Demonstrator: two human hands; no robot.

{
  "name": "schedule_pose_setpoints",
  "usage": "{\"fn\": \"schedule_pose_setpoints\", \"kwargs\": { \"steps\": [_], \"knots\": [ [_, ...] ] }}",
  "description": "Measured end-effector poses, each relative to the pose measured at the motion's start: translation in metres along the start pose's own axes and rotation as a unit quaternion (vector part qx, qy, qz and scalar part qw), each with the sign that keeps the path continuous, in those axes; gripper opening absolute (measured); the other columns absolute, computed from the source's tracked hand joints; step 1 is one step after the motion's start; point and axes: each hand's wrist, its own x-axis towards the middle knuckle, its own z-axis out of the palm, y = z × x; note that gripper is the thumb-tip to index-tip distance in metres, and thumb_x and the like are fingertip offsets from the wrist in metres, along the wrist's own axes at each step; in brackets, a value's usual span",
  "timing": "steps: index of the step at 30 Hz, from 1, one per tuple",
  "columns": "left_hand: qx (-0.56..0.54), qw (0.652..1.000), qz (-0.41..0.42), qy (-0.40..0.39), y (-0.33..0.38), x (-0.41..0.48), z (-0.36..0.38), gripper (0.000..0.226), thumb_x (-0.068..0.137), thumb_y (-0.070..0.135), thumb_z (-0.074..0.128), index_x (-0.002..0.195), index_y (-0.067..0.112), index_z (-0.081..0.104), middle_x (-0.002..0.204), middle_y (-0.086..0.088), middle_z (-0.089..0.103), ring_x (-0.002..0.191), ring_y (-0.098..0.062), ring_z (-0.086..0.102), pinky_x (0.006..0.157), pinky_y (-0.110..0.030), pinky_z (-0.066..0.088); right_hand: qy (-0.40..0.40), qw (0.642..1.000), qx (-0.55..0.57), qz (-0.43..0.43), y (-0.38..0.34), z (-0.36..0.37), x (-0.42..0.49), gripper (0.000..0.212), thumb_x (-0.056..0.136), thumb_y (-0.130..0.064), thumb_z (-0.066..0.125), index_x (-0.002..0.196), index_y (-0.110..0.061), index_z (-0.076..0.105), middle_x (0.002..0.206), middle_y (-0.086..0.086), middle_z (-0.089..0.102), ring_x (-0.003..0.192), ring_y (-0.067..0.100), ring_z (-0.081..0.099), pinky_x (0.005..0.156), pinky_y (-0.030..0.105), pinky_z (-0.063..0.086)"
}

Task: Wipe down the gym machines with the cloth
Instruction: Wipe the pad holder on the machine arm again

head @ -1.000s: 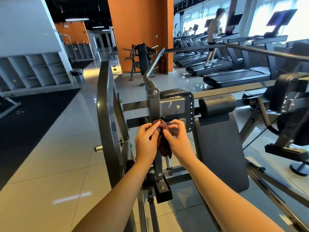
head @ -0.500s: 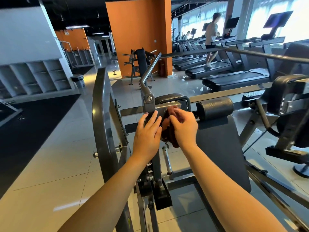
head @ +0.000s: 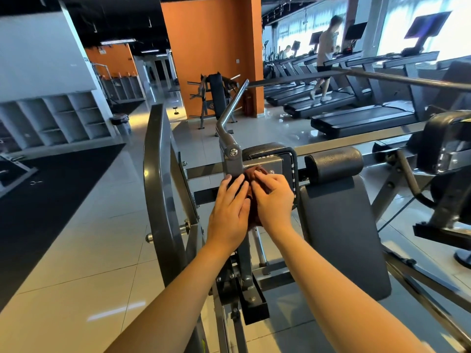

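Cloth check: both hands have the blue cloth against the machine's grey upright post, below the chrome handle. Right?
Not quite: the cloth is dark reddish-brown, not blue. In the head view the left hand and right hand do have it against the grey upright post, below the chrome handle.

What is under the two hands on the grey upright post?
A brown cloth, pressed against the grey post. Only its top and a strip between the left hand and right hand show; the rest is covered.
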Motion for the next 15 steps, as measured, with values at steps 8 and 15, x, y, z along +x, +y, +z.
{"fn": "schedule_pose_setpoints", "kwargs": {
  "steps": [8, 15],
  "knots": [
    [0.003, 1.0, 0.006, 0.003, -0.002, 0.002, 0.0, 0.048, 0.11, 0.029, 0.037, 0.157, 0.022, 0.035, 0.165, 0.012, 0.024, 0.153, 0.002, -0.002, 0.113, -0.014, 0.002, 0.035, 0.999, 0.004, 0.008, 0.002, -0.013, 0.014, 0.027, 0.098, -0.019, 0.065, 0.124, -0.021, 0.07, 0.106, -0.011, 0.055, 0.099, -0.002, 0.055, 0.082, 0.002, 0.042],
    [0.001, 1.0, -0.003, 0.029, 0.0, 0.001, 0.004, 0.045, 0.11, 0.028, 0.038, 0.155, 0.022, 0.039, 0.164, 0.011, 0.028, 0.149, 0.009, 0.0, 0.111, -0.005, -0.001, -0.037, 0.999, -0.011, -0.015, 0.0, -0.005, 0.001, 0.027, 0.098, -0.016, 0.064, 0.124, -0.022, 0.07, 0.109, -0.008, 0.056, 0.097, -0.005, 0.054, 0.081, 0.005, 0.044]
  ]
}}
